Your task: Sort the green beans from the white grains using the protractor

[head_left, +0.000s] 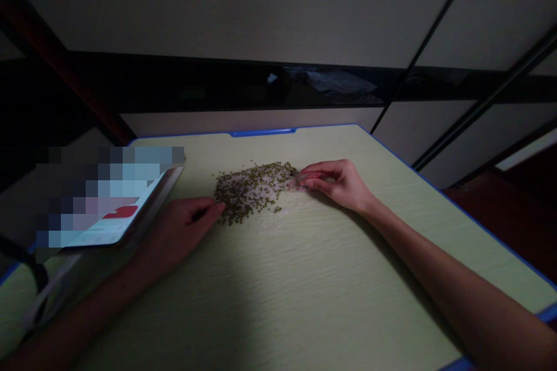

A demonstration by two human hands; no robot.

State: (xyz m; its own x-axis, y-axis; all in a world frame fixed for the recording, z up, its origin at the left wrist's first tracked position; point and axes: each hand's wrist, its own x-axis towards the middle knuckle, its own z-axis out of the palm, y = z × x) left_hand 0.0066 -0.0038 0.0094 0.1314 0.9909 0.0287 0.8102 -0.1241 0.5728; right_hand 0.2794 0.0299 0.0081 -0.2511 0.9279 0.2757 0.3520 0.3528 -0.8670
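Observation:
A low, spread pile of small green beans (243, 200), like mung beans, lies in the middle of the table. Fine pale grains (266, 184) are mixed through it and scattered along its front and right edges. At the pile's left edge rests my left hand (185, 229), fingers curled and thumb close to the index finger; whatever is in the pinch is too small to make out. My right hand (337, 182) reaches the right edge, fingertips drawn together over some pale grains. What those fingertips hold, if anything, cannot be seen clearly.
The light table (339, 290) has a blue rim with a blue handle (263, 133) at the far side. A tablet-like device (117, 214) with a lit, partly blurred screen stands at the left, near a dark cable (41, 278). Pale cabinet panels (243, 11) rise behind.

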